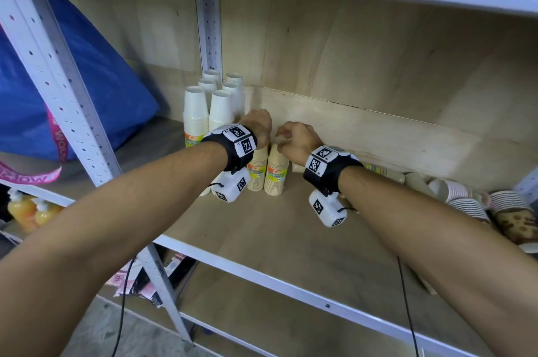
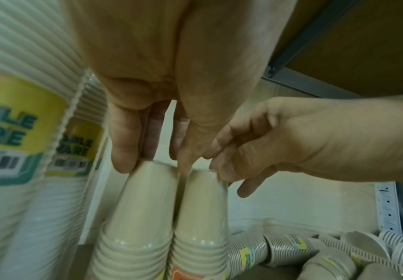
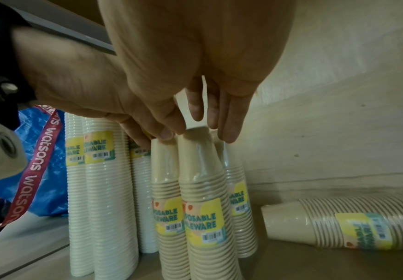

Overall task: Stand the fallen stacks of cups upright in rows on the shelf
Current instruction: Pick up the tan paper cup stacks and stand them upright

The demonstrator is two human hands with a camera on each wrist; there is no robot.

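Two upright beige cup stacks stand side by side on the shelf [image 1: 291, 228]. My left hand [image 1: 257, 126] [image 2: 155, 167] pinches the top of the left beige stack [image 1: 257, 173] [image 2: 145, 208] between fingers and thumb. My right hand [image 1: 294, 135] [image 3: 203, 132] pinches the top of the right beige stack [image 1: 276, 173] [image 3: 203, 189]. A third beige stack [image 3: 237, 189] stands just behind them. Several tall white stacks [image 1: 196, 106] stand in rows to the left. To the right lies a fallen beige stack [image 3: 327, 227], and beyond it fallen striped stacks [image 1: 465, 196].
A blue bag [image 1: 96, 80] with a pink strap fills the bay to the left, past the white upright post [image 1: 58, 89]. The wooden back wall [image 1: 378, 124] is close behind the cups. Bare shelf board runs from the stacks to the white front rail [image 1: 262, 275].
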